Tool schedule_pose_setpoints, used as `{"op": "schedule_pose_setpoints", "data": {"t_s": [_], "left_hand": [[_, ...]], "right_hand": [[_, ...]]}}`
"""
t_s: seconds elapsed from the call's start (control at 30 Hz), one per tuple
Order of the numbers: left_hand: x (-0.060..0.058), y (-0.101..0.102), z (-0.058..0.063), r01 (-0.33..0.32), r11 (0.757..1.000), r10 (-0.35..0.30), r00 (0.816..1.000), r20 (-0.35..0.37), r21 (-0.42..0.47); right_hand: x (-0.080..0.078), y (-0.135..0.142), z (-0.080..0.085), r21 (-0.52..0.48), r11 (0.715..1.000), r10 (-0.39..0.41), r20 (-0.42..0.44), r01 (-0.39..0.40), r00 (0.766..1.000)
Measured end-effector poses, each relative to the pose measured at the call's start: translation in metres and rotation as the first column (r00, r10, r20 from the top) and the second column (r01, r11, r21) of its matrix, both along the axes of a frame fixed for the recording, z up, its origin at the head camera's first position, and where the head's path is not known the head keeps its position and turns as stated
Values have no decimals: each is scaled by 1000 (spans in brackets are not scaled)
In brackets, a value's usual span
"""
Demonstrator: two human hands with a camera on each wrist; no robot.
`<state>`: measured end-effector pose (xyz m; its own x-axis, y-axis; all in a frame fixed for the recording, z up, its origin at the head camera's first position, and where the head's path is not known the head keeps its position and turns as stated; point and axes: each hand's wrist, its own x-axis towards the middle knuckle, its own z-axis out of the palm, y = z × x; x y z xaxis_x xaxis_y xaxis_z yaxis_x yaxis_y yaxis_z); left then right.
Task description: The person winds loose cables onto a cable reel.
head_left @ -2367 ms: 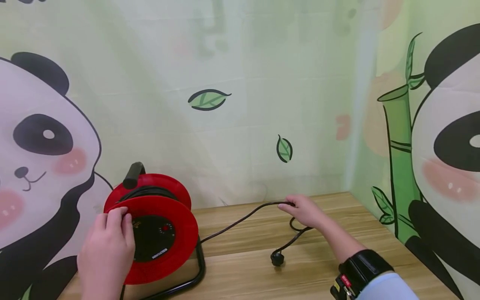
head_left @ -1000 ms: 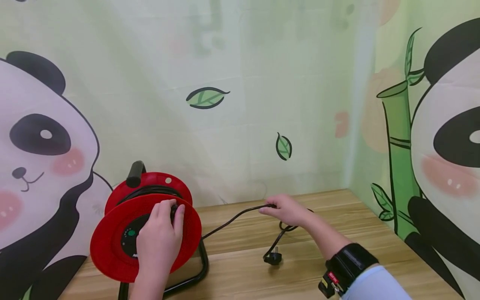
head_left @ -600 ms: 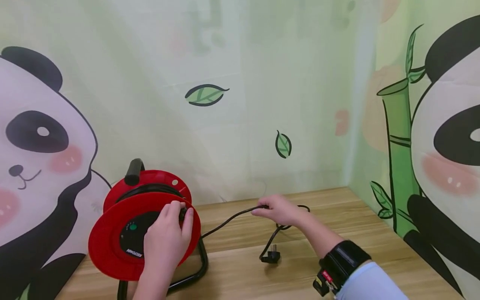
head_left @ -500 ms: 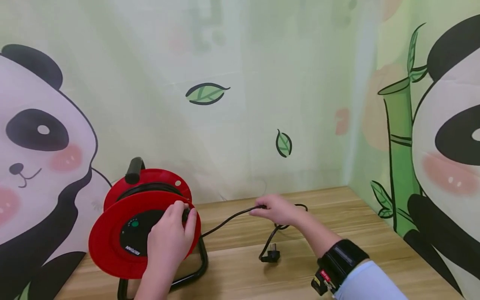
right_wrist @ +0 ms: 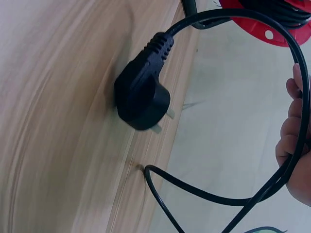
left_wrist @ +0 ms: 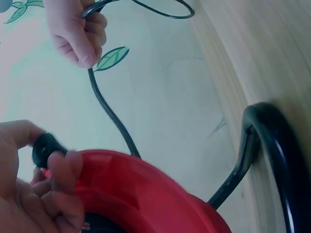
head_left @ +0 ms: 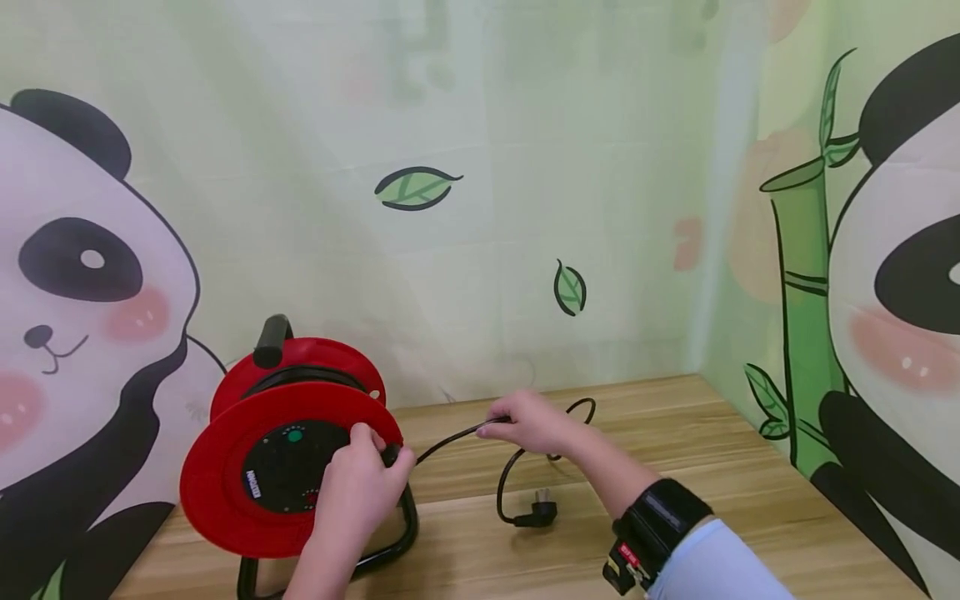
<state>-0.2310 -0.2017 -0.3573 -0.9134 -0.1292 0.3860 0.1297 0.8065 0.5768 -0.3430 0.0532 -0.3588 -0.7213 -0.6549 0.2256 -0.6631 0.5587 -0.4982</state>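
Note:
A red cable reel [head_left: 217,475] with a black centre panel stands at the left of the table in the head view. My left hand [head_left: 362,487] grips the small black winding knob [left_wrist: 43,149] near the rim of the reel's front disc. Black cable [head_left: 453,437] runs from the reel to my right hand [head_left: 531,423], which holds it between thumb and fingers. Beyond that hand the cable loops loosely, ending in a black plug [right_wrist: 143,94] low over the wooden table; in the right wrist view its metal pins show. My right palm is hidden in the head view.
The reel rests on a black tubular frame [head_left: 408,525] with a carrying handle [head_left: 272,340] on top. A printed panda curtain [head_left: 480,292] closes off the back and right of the wooden table [head_left: 637,533].
The reel's front disc has turned, with my left hand carrying the knob from the upper left to the right side. My right hand has moved left toward the reel, and the plug has followed.

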Motion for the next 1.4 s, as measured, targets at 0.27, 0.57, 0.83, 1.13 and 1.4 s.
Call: {"op": "schedule_pose_setpoints", "data": {"t_s": [0.27, 0.57, 0.83, 1.13, 1.4], "left_hand": [[-1, -8, -2, 70, 997, -75, 985, 154, 36], [-9, -15, -14, 94, 995, -82, 962, 259, -33], [-8, -24, -19, 163, 980, -110, 924, 367, -115], [-9, -32, -22, 202, 963, -101, 883, 458, -177], [-6, -36, -20, 195, 967, -99, 881, 462, -165]], "right_hand": [[2, -14, 0, 34, 999, 25, -40, -24, 999], [3, -31, -2, 77, 996, 44, -70, -39, 997], [6, -48, -6, 113, 991, 80, -106, -67, 991], [11, -63, -6, 160, 983, 113, -171, -85, 979], [12, -67, -6, 170, 982, 106, -172, -76, 979]]}}
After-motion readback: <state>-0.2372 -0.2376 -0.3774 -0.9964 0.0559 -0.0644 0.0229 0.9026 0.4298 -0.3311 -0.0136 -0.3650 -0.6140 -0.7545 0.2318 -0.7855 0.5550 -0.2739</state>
